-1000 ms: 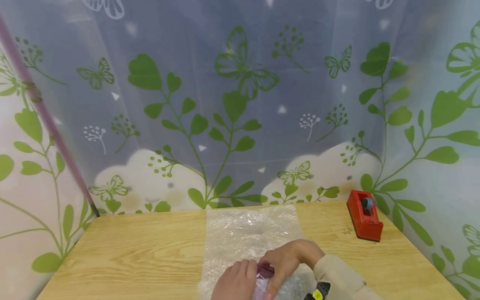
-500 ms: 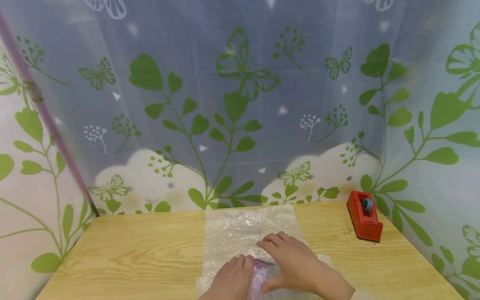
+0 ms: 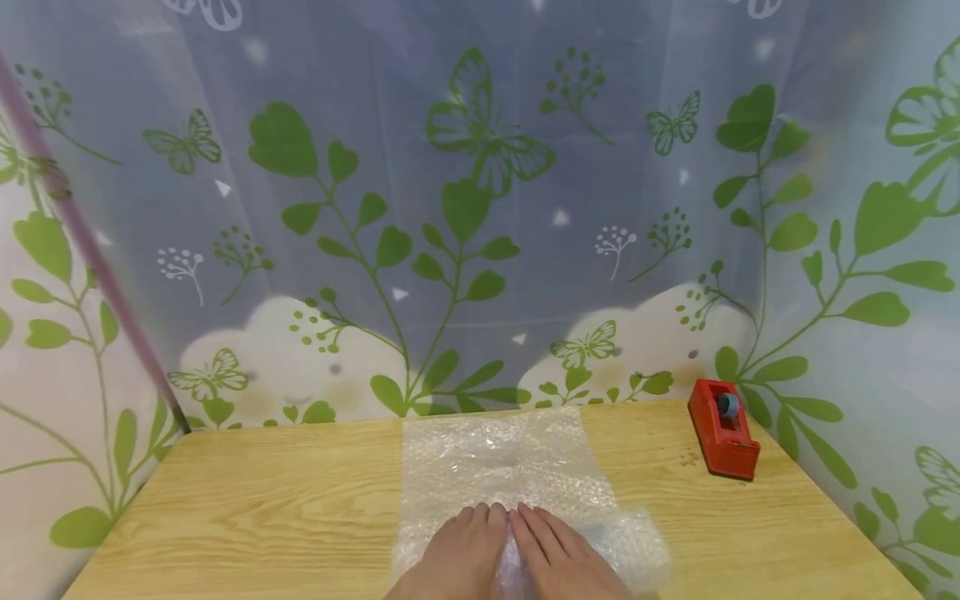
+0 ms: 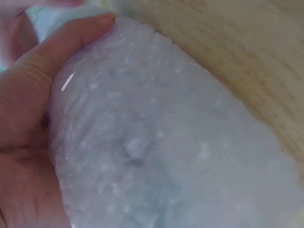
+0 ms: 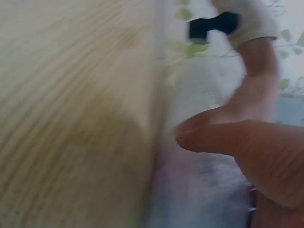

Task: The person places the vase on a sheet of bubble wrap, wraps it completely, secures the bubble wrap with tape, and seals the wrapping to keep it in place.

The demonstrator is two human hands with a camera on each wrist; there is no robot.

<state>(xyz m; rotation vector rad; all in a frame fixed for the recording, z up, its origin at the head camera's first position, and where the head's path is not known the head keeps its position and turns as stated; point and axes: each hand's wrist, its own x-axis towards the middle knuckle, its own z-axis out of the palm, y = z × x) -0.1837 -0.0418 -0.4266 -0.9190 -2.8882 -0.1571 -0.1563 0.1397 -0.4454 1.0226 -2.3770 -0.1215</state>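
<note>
A sheet of clear bubble wrap point(image 3: 480, 454) lies on the wooden table, its near part folded over a purple object point(image 3: 513, 571). Only a narrow strip of that object shows between the hands, and its kind cannot be told. From the left, my left hand point(image 3: 457, 554) grips the wrapped bundle point(image 4: 142, 118), thumb along its near side in the left wrist view. My right hand point(image 3: 566, 558) lies close beside it, fingers over the bundle's far side. Its thumb point(image 5: 213, 137) presses on the wrap in the right wrist view.
A red tape dispenser point(image 3: 725, 429) with a small roll stands at the table's back right. A loose end of bubble wrap point(image 3: 637, 546) spreads to the right of the hands. Behind the table point(image 3: 277, 483) hangs a leaf-patterned curtain point(image 3: 465, 250).
My right hand first worked at the purple edge, then lifted with fingers spread, and now lies on the bundle beside my left hand. Less purple shows than before.
</note>
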